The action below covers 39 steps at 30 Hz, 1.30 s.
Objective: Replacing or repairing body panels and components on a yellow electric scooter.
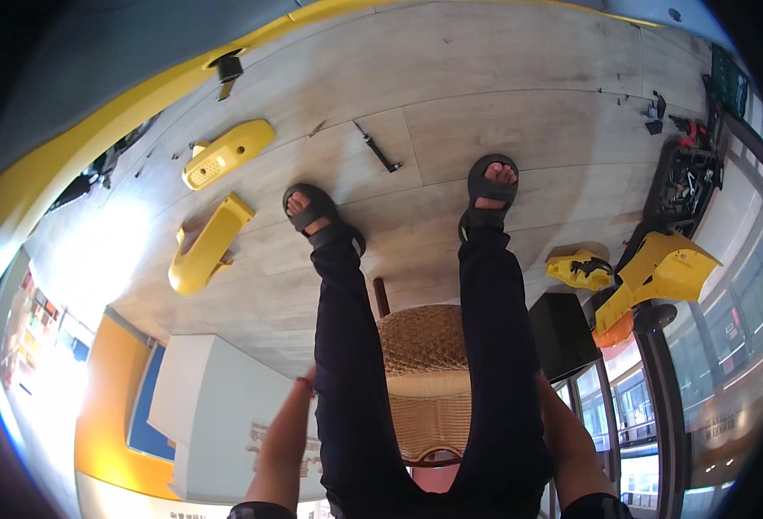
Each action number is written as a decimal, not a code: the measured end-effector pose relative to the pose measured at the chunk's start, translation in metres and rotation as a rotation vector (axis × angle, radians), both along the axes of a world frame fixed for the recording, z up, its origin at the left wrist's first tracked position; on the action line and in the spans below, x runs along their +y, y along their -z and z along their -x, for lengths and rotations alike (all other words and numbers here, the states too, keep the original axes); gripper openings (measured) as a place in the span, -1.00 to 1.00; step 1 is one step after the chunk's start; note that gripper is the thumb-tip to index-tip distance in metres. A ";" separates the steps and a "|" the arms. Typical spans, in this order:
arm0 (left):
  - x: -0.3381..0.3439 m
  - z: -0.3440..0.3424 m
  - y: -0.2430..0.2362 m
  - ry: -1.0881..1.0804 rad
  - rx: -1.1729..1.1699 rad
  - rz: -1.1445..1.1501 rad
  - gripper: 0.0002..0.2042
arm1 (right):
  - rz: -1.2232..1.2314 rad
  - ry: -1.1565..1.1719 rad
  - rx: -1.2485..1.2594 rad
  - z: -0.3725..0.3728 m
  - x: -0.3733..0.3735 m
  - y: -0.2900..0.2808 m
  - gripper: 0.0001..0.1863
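My left hand [310,374] is at the outer side of my left thigh, with a red band at its wrist. Its fingers are hidden by the dark trousers. My right forearm [563,432] runs down to my right thigh, and the hand is out of sight behind the leg. Nothing held shows at either one. Between my legs is a woven chair [425,346]. Beyond my sandals, a slim black rod-like part [375,146] lies on the floor. Two yellow plastic panels lie to the left: a perforated one [228,153] and a curved one [211,245].
A large yellow-edged grey body [96,95] spans the far left. At right are a dark tray of tools [687,186], a yellow panel [667,272], a smaller yellow piece [580,270] and a black box [563,336]. A white cabinet [226,406] stands at lower left.
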<state>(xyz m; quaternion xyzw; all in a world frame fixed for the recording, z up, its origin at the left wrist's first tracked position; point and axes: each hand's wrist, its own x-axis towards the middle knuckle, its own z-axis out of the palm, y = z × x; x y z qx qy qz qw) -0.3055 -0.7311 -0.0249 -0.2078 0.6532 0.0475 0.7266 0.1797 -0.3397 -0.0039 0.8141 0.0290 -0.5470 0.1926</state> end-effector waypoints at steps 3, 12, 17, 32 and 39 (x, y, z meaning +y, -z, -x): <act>-0.017 -0.049 -0.017 -0.057 0.041 0.159 -0.53 | -0.039 0.010 -0.010 0.013 -0.010 0.010 -0.73; 0.030 -0.044 -0.021 -0.118 0.103 0.202 -0.53 | -0.079 -0.024 -0.022 0.041 -0.012 0.034 -0.74; 0.031 -0.043 -0.013 -0.136 0.117 0.202 -0.54 | -0.092 -0.056 -0.016 0.051 -0.003 0.050 -0.74; 0.041 -0.020 0.021 -0.109 0.135 0.158 -0.55 | -0.149 -0.174 -0.054 0.052 0.017 0.036 -0.75; 0.062 -0.004 0.031 -0.106 0.160 0.107 -0.55 | -0.191 -0.207 -0.045 0.065 0.035 0.035 -0.76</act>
